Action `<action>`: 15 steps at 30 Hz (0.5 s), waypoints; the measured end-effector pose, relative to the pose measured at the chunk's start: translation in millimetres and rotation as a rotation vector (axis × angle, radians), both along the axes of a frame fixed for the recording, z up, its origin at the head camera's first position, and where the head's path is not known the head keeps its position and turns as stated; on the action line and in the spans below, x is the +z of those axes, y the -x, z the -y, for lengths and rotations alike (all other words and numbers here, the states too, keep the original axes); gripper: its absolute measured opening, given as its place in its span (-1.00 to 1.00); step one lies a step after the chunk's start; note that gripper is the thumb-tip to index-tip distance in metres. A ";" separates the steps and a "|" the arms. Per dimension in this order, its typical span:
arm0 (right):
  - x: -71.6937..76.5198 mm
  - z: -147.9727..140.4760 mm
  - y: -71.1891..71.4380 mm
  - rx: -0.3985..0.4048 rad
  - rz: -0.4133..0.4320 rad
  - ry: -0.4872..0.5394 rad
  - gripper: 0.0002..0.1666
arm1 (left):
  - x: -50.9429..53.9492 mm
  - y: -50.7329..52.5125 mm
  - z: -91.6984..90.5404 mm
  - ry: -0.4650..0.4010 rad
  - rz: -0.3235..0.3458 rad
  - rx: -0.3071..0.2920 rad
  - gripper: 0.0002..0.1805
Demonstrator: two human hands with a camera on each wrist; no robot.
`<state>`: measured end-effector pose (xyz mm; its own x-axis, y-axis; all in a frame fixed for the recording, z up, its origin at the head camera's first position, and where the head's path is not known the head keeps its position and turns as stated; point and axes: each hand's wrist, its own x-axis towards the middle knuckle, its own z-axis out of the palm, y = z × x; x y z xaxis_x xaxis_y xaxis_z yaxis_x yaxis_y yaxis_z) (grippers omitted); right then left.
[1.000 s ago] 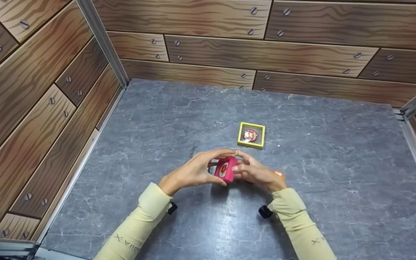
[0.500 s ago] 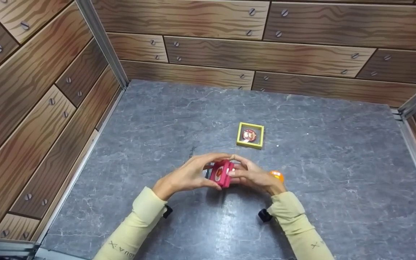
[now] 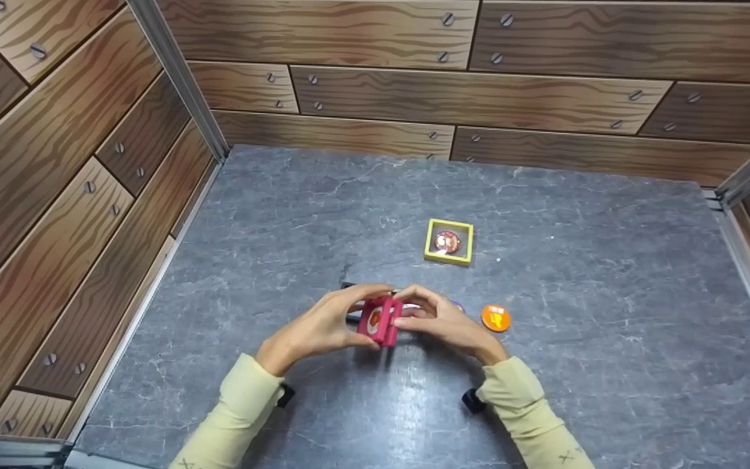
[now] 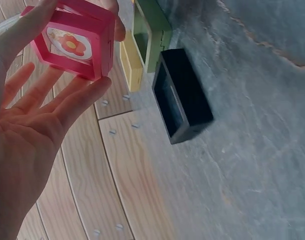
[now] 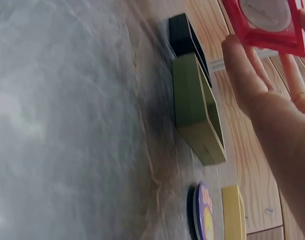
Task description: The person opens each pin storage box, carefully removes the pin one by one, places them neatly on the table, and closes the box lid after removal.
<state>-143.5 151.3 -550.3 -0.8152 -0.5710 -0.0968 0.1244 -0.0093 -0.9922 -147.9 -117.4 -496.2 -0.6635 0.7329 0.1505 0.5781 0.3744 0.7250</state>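
Observation:
Between my hands is a small pink square display case with a round flower badge seen through its clear window. My left hand grips its left side, thumb below and fingers along the top. On the opposite edge, my right hand pinches it with thumb and fingers. A narrow gap or seam runs between the two pink halves in the head view. The left wrist view shows the flower badge face on. From the right wrist, the badge's plain whitish back appears. The case is raised above the table.
Under the hands stand a black case and a green case. A purple badge lies near them. Farther back is a yellow case holding a red badge. An orange badge lies right of my right hand. Wood-patterned walls surround the table.
Both hands have moved left and slightly toward me with the pink case. The line between its halves shows more clearly. The orange badge, partly hidden before, is now fully visible.

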 end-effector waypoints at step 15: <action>4.4 25.2 -17.0 -0.076 -0.233 -0.166 -0.32 | -0.9 -0.5 21.2 0.053 -0.048 0.020 0.00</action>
